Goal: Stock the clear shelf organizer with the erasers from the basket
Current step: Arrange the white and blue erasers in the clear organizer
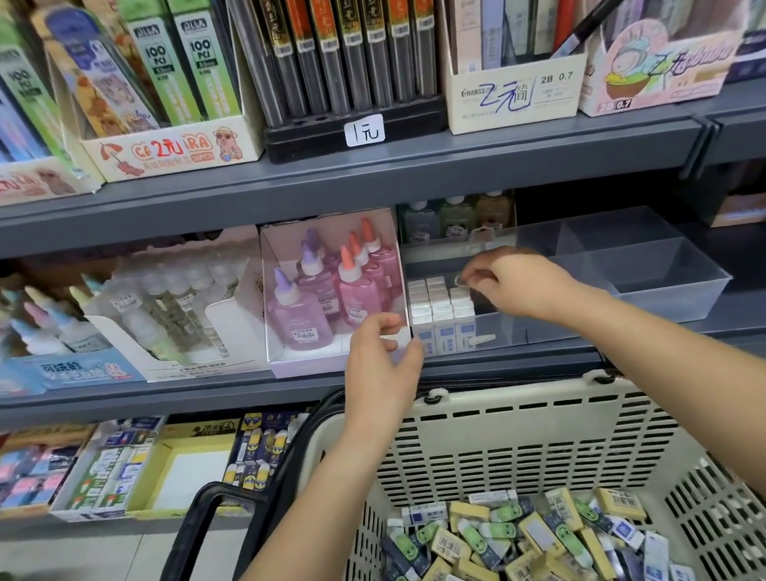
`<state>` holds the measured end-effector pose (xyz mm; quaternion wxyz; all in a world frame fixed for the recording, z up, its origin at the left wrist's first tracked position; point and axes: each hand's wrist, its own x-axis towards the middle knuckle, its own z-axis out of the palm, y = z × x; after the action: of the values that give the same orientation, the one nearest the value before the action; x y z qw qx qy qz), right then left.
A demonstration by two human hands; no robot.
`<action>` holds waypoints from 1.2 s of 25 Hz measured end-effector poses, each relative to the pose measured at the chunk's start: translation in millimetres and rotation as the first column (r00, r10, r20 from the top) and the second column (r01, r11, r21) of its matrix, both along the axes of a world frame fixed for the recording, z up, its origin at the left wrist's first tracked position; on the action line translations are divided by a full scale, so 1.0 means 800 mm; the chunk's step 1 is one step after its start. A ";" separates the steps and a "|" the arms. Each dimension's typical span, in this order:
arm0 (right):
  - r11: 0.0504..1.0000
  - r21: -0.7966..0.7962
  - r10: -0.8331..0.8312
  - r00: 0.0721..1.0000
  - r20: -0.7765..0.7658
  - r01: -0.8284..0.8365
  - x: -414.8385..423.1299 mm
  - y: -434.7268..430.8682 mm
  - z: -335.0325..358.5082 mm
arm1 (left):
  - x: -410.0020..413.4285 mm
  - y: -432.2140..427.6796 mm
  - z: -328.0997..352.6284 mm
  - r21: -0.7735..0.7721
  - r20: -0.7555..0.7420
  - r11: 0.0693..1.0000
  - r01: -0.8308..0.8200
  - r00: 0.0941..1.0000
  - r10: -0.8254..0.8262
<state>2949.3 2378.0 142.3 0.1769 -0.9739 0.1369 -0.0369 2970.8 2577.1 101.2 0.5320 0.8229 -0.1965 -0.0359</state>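
Head view: stationery aisle, three grey shelves (307,187), one basket (514,434) at lower centre.
One clear organizer (641,283) centre-right on the middle shelf, three columns of white erasers (439,302) in its left compartment; loose erasers (506,548) heaped in the basket. Two hands: right hand (518,283) pinches a small eraser (459,280) above the columns; left hand (383,359) curled at the organizer's front-left corner, grip unclear.

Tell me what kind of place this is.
Most likely a stationery shop aisle: shelved pencil-lead boxes with a handwritten price tag, glue bottles in display cartons, and a shopping basket full of packaged erasers.
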 end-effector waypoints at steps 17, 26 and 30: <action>0.895 0.140 0.434 0.753 -0.494 -0.424 -0.250 0.108 -0.207 | -0.137 0.058 -0.140 0.476 -0.554 0.658 0.583 0.780 -0.291; 0.672 -0.150 0.593 0.648 -0.478 -0.725 -0.267 0.084 -0.228 | -0.157 0.072 -0.174 0.549 -0.635 0.450 0.704 0.702 -0.323; 0.702 -0.163 0.590 0.694 -0.412 -0.693 -0.272 0.092 -0.233 | -0.153 0.070 -0.172 0.508 -0.627 0.538 0.673 0.717 -0.305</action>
<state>2731.7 2451.7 -43.8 -0.0003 -0.9656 -0.1964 0.1704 2848.1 2633.3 -36.2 0.1700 0.8324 -0.2626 -0.4574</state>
